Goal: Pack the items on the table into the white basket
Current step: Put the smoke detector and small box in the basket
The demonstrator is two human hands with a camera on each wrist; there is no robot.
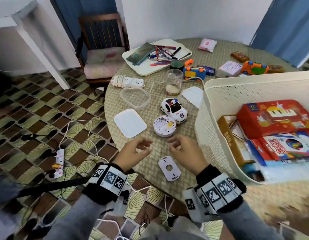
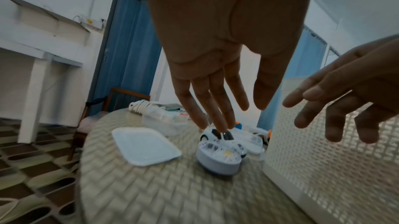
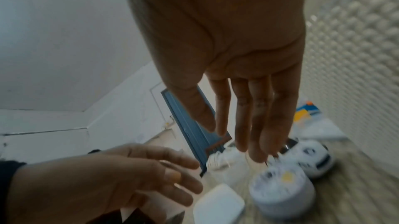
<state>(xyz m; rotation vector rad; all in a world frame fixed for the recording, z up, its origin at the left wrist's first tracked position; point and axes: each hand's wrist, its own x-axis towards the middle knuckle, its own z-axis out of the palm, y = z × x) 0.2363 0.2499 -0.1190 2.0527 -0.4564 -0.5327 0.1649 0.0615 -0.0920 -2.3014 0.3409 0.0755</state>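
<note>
While both hands hang slack and empty above the tabletop [image 1: 133, 158], left hand [image 1: 133, 154] and right hand [image 1: 183, 151], the round white disc [image 1: 164, 125] is seen just ahead, slightly nearer the right grip, lying flat beside the car [image 1: 173, 110], outside the basket [image 1: 219, 108].

Seen from the wrist, the left hand [image 2: 215, 48] hangs above the woven worktop [image 2: 164, 193], fingers [image 2: 218, 108] straight and spread, holding nothing. Below the fingertips a white toy police car [image 2: 218, 136] sits just behind a round white device [image 2: 218, 161]. A flat white lid [image 2: 144, 147] lies to their left. The right hand [image 2: 345, 94] reaches in from the right, fingers loosely extended, before the white basket [image 2: 336, 168] wall.
</note>
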